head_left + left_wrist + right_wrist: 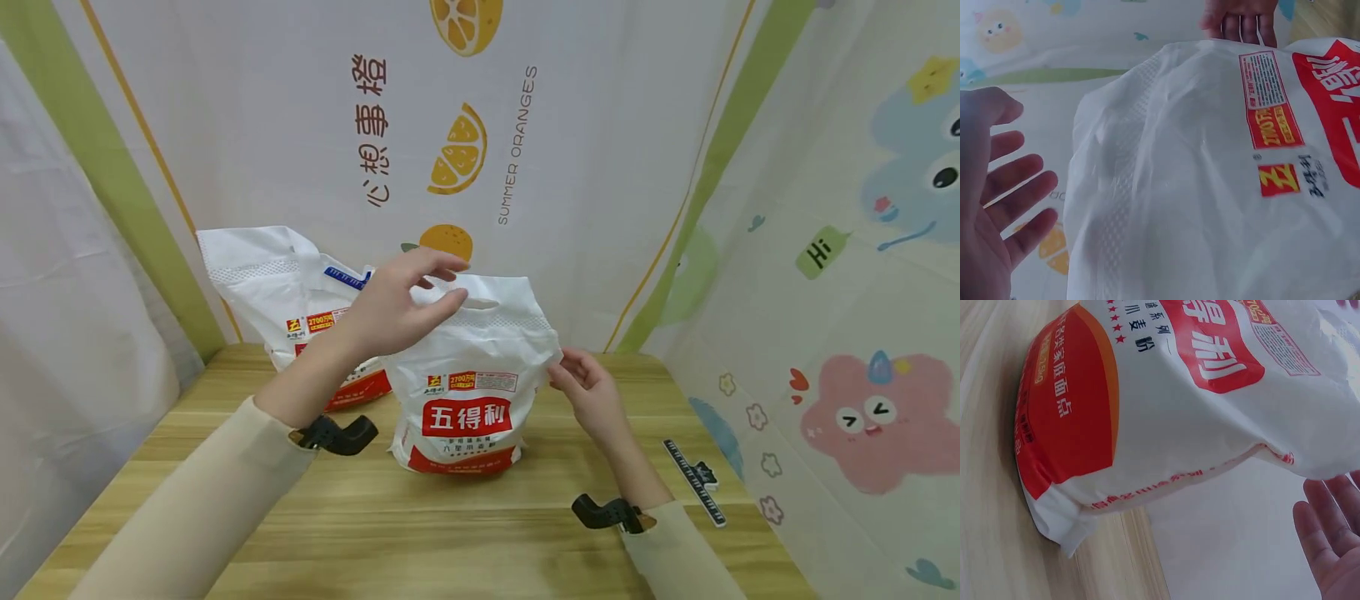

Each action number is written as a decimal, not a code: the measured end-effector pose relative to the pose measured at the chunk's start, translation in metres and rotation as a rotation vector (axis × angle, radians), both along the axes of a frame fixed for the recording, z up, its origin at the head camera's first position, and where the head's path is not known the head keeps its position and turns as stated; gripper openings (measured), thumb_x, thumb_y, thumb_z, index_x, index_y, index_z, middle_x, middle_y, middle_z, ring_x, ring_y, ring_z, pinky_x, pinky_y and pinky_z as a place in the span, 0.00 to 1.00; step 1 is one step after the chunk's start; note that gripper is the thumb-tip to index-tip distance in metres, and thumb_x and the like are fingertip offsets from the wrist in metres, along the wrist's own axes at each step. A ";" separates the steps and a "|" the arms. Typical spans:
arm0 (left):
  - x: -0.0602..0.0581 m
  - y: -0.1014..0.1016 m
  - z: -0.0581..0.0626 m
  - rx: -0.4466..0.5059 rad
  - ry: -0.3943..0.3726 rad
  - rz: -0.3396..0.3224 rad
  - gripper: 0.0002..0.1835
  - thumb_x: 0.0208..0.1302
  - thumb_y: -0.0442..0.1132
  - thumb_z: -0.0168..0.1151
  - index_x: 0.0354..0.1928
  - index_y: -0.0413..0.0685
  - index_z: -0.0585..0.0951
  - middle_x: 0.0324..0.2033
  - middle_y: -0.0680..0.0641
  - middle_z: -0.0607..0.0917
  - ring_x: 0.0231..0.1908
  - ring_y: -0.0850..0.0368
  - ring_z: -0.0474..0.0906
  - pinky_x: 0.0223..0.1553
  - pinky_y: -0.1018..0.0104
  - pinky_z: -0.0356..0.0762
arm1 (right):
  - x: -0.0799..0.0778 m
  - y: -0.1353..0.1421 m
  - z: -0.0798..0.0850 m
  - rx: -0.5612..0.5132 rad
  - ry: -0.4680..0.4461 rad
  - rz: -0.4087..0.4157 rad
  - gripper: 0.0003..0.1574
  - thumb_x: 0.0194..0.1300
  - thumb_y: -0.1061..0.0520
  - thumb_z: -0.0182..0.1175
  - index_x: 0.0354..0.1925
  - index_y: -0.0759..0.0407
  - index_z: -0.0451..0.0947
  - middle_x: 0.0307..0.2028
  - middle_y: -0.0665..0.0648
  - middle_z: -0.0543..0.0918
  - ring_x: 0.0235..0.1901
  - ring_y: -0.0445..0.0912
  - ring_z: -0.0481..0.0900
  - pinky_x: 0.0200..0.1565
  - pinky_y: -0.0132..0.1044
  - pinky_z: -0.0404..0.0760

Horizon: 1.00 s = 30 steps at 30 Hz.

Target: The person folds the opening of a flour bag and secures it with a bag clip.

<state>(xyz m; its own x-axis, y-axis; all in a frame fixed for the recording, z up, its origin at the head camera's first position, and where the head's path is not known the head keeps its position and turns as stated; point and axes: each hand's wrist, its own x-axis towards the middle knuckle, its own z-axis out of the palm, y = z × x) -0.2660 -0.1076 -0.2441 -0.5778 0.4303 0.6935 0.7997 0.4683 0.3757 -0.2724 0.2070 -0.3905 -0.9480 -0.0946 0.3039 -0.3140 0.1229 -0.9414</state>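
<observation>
A white flour bag (465, 375) with red print stands upright on the wooden table, a slot handle across its top. Left of it and farther back leans a second flour bag (251, 271), partly covered by my left hand and the front bag. My left hand (397, 304) hovers around the top left of the front bag with fingers spread, and the left wrist view shows a gap between hand and bag (1166, 187). At the bag's upper right edge is my right hand (592, 396); in the right wrist view its loosely extended fingers (1329, 512) seem to touch the side.
On the table's right side lies a dark strip with white marks (693, 482), with a small black piece attached. A similar blue strip (345, 277) sits at the rear bag. Printed curtains (615, 167) enclose the wooden table (420, 533) at the back and sides.
</observation>
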 end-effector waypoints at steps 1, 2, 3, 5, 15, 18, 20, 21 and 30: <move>-0.003 0.006 0.003 -0.043 -0.006 0.008 0.18 0.71 0.44 0.64 0.59 0.49 0.81 0.55 0.49 0.85 0.56 0.53 0.80 0.57 0.53 0.81 | 0.000 -0.001 0.000 -0.009 0.002 0.003 0.29 0.71 0.48 0.65 0.63 0.63 0.74 0.55 0.61 0.83 0.51 0.43 0.84 0.56 0.40 0.84; -0.006 0.012 0.005 -0.087 -0.016 0.024 0.18 0.71 0.45 0.63 0.60 0.51 0.81 0.57 0.49 0.84 0.58 0.53 0.79 0.60 0.53 0.79 | -0.001 -0.002 -0.001 -0.018 0.004 0.006 0.29 0.71 0.49 0.65 0.62 0.63 0.74 0.55 0.61 0.83 0.51 0.43 0.84 0.56 0.40 0.84; -0.010 0.018 0.007 -0.130 -0.024 0.041 0.19 0.72 0.47 0.62 0.62 0.52 0.80 0.58 0.50 0.83 0.60 0.53 0.78 0.63 0.53 0.77 | -0.001 -0.004 -0.001 -0.022 0.009 0.007 0.29 0.71 0.48 0.65 0.62 0.63 0.74 0.54 0.60 0.83 0.51 0.43 0.84 0.56 0.40 0.84; -0.015 0.028 0.011 -0.207 -0.054 0.080 0.22 0.73 0.48 0.60 0.65 0.53 0.78 0.61 0.50 0.82 0.64 0.53 0.75 0.68 0.53 0.72 | -0.002 -0.006 -0.001 -0.032 0.016 0.005 0.28 0.71 0.48 0.65 0.61 0.63 0.75 0.53 0.60 0.83 0.50 0.44 0.84 0.56 0.41 0.84; -0.028 0.050 0.014 -0.349 -0.175 0.179 0.20 0.73 0.46 0.61 0.63 0.51 0.78 0.56 0.46 0.83 0.56 0.49 0.79 0.64 0.47 0.72 | -0.008 -0.011 -0.005 -0.042 0.040 -0.074 0.24 0.66 0.48 0.69 0.51 0.63 0.79 0.43 0.54 0.85 0.44 0.45 0.84 0.48 0.36 0.86; -0.028 0.049 0.013 -0.311 -0.166 0.190 0.14 0.73 0.44 0.62 0.57 0.51 0.81 0.52 0.46 0.82 0.52 0.50 0.79 0.58 0.52 0.77 | -0.010 -0.014 -0.005 -0.039 0.049 -0.111 0.23 0.64 0.49 0.72 0.47 0.65 0.80 0.39 0.55 0.86 0.41 0.44 0.84 0.46 0.36 0.86; -0.029 0.049 0.014 -0.290 -0.155 0.191 0.12 0.72 0.42 0.62 0.54 0.51 0.82 0.50 0.47 0.82 0.51 0.50 0.79 0.57 0.54 0.78 | -0.010 -0.015 -0.004 -0.032 0.048 -0.140 0.23 0.63 0.48 0.72 0.45 0.66 0.81 0.38 0.55 0.86 0.39 0.43 0.85 0.45 0.37 0.86; -0.029 0.049 0.014 -0.283 -0.147 0.190 0.11 0.72 0.42 0.62 0.53 0.51 0.82 0.49 0.48 0.83 0.50 0.51 0.79 0.56 0.54 0.78 | -0.011 -0.016 -0.003 -0.029 0.048 -0.153 0.23 0.63 0.49 0.73 0.44 0.66 0.81 0.37 0.55 0.86 0.39 0.43 0.85 0.44 0.37 0.86; -0.030 0.046 0.013 -0.212 -0.103 0.166 0.07 0.71 0.42 0.65 0.48 0.55 0.85 0.43 0.52 0.82 0.47 0.54 0.79 0.52 0.58 0.80 | -0.010 -0.016 -0.005 0.006 0.101 -0.227 0.22 0.62 0.47 0.73 0.41 0.64 0.83 0.38 0.61 0.88 0.36 0.41 0.85 0.38 0.33 0.86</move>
